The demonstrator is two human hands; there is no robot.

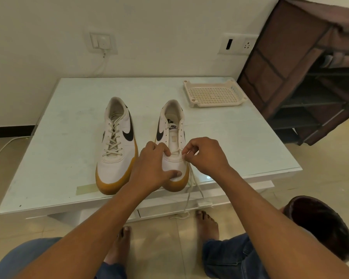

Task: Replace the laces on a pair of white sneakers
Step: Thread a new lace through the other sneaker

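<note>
White shoe point(173, 137), mostly unlaced, on table point(69, 121) at 3 o'clock of laced mate point(117, 146). Left hand point(151, 168) grips its toe; right hand point(206, 156) pinches lace point(187, 198) by lowest eyelet. Lace: limp, light; likely best taken near the tip.

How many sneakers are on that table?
2. The laced sneaker stands on the left; the mostly unlaced sneaker stands right of it, its lace hanging over the table edge. None seem hidden.
</note>
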